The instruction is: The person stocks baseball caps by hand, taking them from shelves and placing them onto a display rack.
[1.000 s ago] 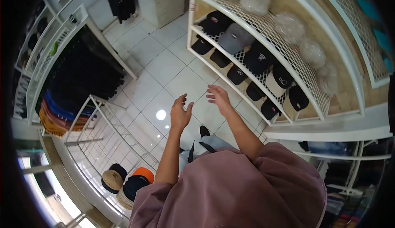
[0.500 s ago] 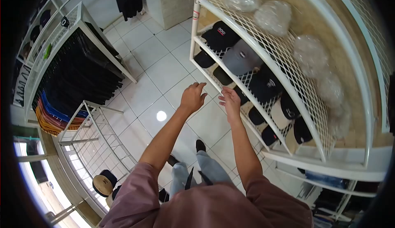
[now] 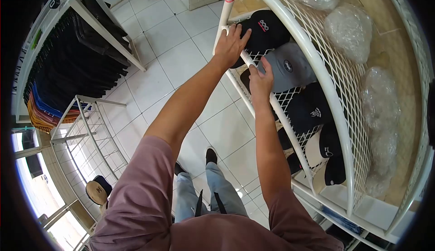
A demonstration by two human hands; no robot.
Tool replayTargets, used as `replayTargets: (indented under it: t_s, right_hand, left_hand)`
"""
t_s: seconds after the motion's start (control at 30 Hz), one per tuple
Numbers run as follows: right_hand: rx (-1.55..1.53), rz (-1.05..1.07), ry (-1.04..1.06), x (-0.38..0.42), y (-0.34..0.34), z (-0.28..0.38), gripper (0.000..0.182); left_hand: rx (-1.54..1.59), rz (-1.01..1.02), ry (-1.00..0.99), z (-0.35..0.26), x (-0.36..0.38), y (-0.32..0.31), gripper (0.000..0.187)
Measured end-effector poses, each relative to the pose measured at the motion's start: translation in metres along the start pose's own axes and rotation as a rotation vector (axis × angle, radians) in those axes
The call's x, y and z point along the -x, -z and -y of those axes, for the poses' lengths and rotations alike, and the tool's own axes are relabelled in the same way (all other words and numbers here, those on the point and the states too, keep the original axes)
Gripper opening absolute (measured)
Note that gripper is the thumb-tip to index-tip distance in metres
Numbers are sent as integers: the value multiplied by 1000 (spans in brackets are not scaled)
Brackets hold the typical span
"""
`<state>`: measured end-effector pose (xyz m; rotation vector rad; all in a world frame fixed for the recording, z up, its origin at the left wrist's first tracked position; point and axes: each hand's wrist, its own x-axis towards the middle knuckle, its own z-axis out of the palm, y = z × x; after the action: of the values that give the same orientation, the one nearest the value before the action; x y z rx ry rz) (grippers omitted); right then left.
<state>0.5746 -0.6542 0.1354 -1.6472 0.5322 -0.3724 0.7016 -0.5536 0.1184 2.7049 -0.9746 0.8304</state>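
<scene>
My left hand (image 3: 230, 47) reaches over the front rail of a white mesh shelf (image 3: 334, 81), its fingers spread at the edge of a black cap (image 3: 272, 28) with a pink and white emblem. Just below it, my right hand (image 3: 261, 82) is at the same rail, fingers apart, fingertips beside a grey cap (image 3: 292, 67) with a dark oval patch. Neither hand has anything lifted. Further along this tier sit a black cap with a white logo (image 3: 306, 113) and a cream and black cap (image 3: 315, 149).
Clear plastic-wrapped bundles (image 3: 349, 31) lie on the upper tier. Dark garments (image 3: 74, 65) hang from a rack at left, above a white wire stand (image 3: 93, 131). A tan and navy cap (image 3: 97, 190) hangs lower left. White floor tiles (image 3: 176, 69) run between.
Both hands have moved forward to the shelf's cap tier, the left to the black cap and the right beside the grey one. The view has come closer to the shelf.
</scene>
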Motion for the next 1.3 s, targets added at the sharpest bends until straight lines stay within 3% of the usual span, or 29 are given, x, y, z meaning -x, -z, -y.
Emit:
replayTargets:
  t_s: [0.13, 0.27, 0.33, 0.4, 0.5, 0.67, 0.8, 0.93, 1.0, 1.17, 1.3]
  right_hand:
    - [8, 26, -114, -2, 7, -6, 55]
    - [22, 56, -109, 0, 9, -8, 55]
    - [42, 51, -66, -1, 11, -10, 55]
    - [10, 50, -144, -1, 11, -10, 54]
    - [-10, 45, -128, -1, 8, -4, 54]
    - [-48, 46, -41, -3, 5, 1, 55]
    - [-8, 81, 142, 11, -5, 21, 57]
    - [-191, 304, 139, 58, -21, 50, 63]
    - [-210, 523, 225, 90, -37, 52, 64]
    - [-112, 460, 175, 170, -89, 71, 64]
    - [-193, 465, 64, 218, -127, 65, 58]
  left_hand:
    - [-120, 215, -26, 1, -23, -7, 59]
    - [-153, 230, 28, 11, -34, -18, 53]
    - [-66, -19, 45, 18, -32, -14, 45]
    - [-9, -51, 47, 23, -26, -5, 42]
    - [147, 3, 264, 31, -12, 24, 40]
    - [292, 35, 367, 39, 37, 63, 42]
    - [539, 158, 491, 32, 87, 99, 42]
    - [800, 193, 774, 12, 134, 138, 34]
    - [871, 156, 909, 2, 156, 157, 37]
    - [661, 105, 998, -4, 220, 200, 43]
    - [651, -74, 917, 17, 280, 231, 53]
